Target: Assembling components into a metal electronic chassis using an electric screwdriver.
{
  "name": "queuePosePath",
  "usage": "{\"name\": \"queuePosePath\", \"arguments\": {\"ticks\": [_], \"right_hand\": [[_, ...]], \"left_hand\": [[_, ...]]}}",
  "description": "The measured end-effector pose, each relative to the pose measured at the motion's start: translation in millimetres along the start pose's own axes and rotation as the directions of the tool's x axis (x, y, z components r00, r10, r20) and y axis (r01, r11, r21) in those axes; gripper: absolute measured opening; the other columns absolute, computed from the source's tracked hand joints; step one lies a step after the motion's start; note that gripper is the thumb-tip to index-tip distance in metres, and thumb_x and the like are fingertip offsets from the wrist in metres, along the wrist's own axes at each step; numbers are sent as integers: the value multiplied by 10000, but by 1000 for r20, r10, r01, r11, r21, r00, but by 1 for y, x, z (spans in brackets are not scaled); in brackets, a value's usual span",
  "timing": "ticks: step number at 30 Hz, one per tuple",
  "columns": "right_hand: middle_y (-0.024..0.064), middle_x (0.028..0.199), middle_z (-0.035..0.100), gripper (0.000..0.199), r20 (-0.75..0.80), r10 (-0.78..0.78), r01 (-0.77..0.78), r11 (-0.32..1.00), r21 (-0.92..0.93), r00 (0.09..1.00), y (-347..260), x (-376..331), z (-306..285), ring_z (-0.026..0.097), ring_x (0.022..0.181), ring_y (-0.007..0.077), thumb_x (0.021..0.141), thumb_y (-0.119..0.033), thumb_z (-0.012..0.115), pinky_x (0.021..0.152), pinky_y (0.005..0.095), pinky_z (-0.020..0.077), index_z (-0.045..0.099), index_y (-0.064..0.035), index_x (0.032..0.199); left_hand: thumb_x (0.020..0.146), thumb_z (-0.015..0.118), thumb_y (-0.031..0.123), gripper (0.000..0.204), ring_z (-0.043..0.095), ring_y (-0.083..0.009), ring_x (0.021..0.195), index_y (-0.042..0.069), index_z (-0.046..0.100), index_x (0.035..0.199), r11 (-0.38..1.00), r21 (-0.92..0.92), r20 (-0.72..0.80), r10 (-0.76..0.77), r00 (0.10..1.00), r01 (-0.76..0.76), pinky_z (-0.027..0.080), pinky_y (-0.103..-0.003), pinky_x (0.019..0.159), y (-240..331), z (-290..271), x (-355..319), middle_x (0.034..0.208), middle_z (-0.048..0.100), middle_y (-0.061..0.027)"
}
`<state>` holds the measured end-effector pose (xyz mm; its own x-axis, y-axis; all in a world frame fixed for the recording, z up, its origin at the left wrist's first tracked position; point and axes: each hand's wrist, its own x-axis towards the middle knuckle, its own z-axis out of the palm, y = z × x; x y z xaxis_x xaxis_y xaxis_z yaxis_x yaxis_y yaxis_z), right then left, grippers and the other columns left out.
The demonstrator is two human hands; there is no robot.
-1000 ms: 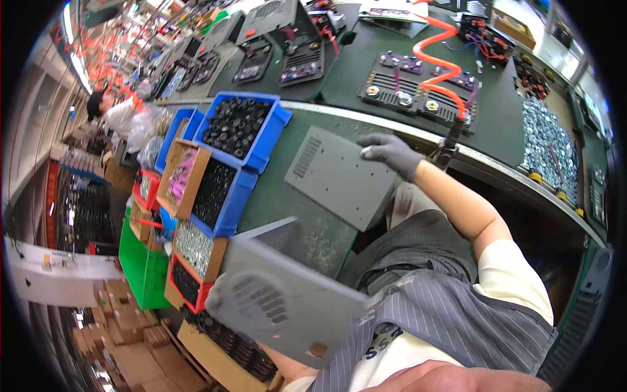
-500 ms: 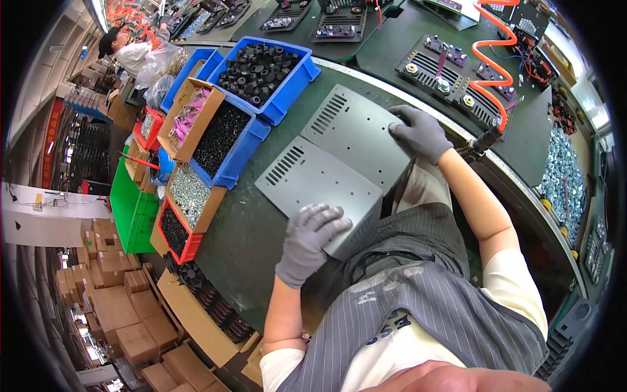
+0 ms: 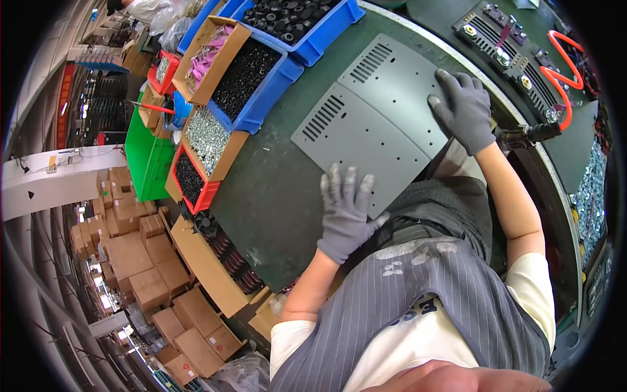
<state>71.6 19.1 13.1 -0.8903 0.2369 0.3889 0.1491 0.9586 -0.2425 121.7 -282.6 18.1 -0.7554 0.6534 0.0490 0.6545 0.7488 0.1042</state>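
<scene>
Two grey sheet-metal panels with slots and small holes lie side by side on the green worktop, their long edges meeting. My left hand (image 3: 348, 210), in a grey glove, rests on the lower edge of the nearer panel (image 3: 356, 140) with its fingers spread. At the right end of the farther panel (image 3: 401, 85) is my right hand (image 3: 465, 110), also gloved. Its thumb and fingertips touch that panel's edge, fingers apart and not wrapped round anything. The right-hand ends of both panels lie close to my lap.
Left of the panels stand a blue bin of black knobs (image 3: 313, 40), a blue bin of small black parts (image 3: 260, 108), a carton of silver screws (image 3: 208, 140) and a red tray (image 3: 189, 179). An orange coiled hose (image 3: 569, 81) with a driver hangs at right. Slotted boards lie beyond the rail.
The two panels were offset, one partly over the other; now their edges line up. My left hand's fingers have spread out. The whole view has shifted, moving the scene up and rightward.
</scene>
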Motion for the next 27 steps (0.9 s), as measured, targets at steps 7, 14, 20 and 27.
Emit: {"name": "queuePosePath", "arguments": {"ticks": [7,14,20,27], "right_hand": [[134,1089,578,489,90,-11,11,1000,-4,996,-5,21,7,515,1039,324,792,-431,589,857,440,399,557,-146,1187],[140,1217,524,537,-34,-326,328,941,79,945,-75,114,18,466,1155,327,799,-430,596,957,457,360,512,-136,1240],[138,1296,484,562,185,-436,384,886,260,881,-154,204,45,486,1158,334,791,-250,599,972,424,394,450,-163,1325],[127,1416,352,663,352,-608,548,794,264,712,-172,252,82,448,1221,328,668,-20,555,1004,397,401,493,-191,1306]], "left_hand": [[695,639,575,766,190,-429,1343,131,457,1293,992,-106,27,66,997,-62,96,-595,1082,-9,-5,9,1404,323,-180],[637,715,501,776,192,-404,1347,201,465,1308,975,-222,65,39,997,-23,84,-617,1071,-10,-12,11,1413,324,-144],[672,680,510,746,170,-391,1358,229,449,1324,961,-275,82,54,995,-30,62,-625,1067,-11,-11,10,1423,312,-122],[714,646,505,715,175,-394,1353,214,441,1335,947,-320,47,60,997,-42,73,-638,1061,-14,-8,10,1421,308,-131]]}}
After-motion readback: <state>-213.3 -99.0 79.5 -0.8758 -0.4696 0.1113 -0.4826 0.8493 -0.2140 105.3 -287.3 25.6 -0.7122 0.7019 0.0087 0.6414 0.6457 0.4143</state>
